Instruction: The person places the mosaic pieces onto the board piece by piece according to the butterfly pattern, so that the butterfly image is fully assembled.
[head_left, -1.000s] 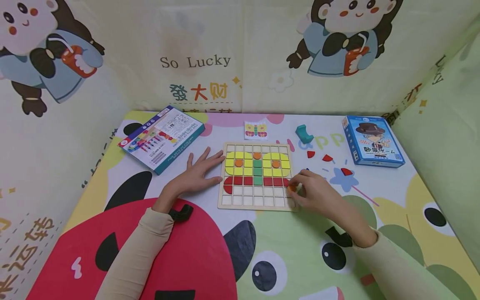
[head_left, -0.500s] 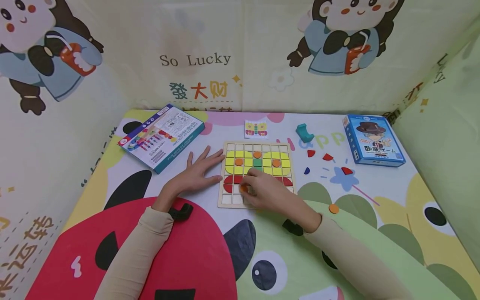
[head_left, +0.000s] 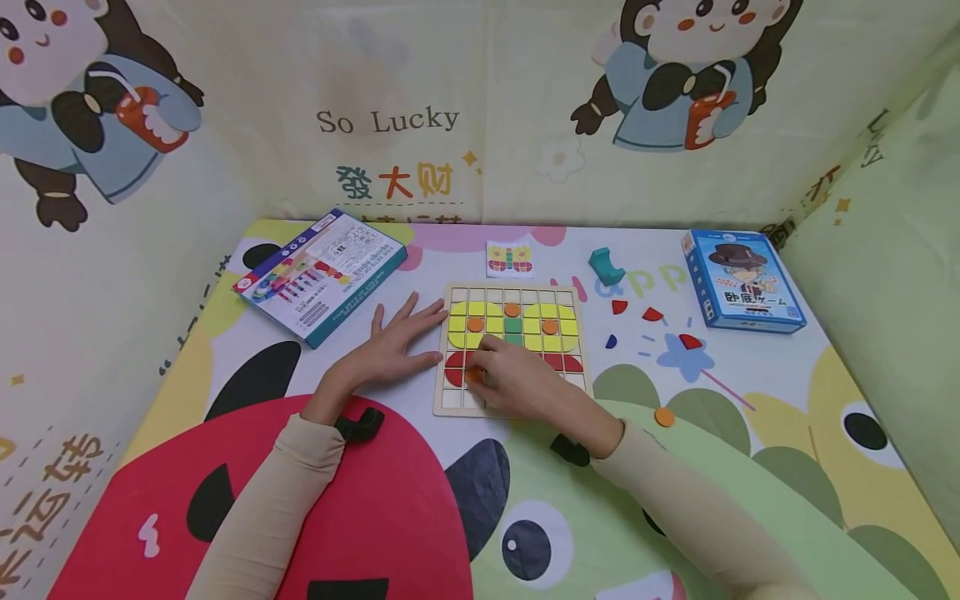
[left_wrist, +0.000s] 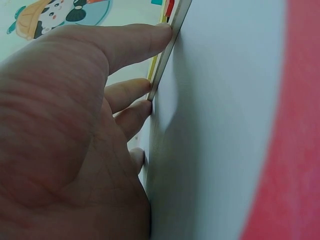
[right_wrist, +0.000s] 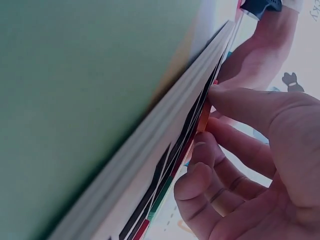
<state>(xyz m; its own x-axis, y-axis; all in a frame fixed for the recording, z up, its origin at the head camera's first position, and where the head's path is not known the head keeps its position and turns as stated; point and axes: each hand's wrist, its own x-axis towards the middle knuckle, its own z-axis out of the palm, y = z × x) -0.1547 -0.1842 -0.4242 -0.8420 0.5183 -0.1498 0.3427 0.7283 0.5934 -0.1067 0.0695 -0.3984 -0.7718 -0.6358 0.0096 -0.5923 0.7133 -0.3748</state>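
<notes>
A wooden grid board (head_left: 513,411) lies mid-table, its cells partly filled with yellow, green, red and orange pieces. My right hand (head_left: 517,379) is over the board's lower left part and pinches an orange round piece (right_wrist: 204,117) between thumb and fingertips, close to the red pieces (head_left: 453,368). The hand hides the middle cells of the red row. My left hand (head_left: 386,350) has its fingers spread, and the thumb and fingertips touch the board's left edge. In the left wrist view, the thumb (left_wrist: 145,42) rests against that edge.
A small butterfly picture card (head_left: 510,260) lies behind the board. At the right are a teal curved block (head_left: 606,267), several red wedges (head_left: 652,314), a blue wedge (head_left: 611,342) and an orange disc (head_left: 664,417). Boxes stand back left (head_left: 322,279) and back right (head_left: 744,282).
My right hand has moved left from the board's right edge to its lower left part, carrying the orange piece. The left hand has stayed at the board's left edge.
</notes>
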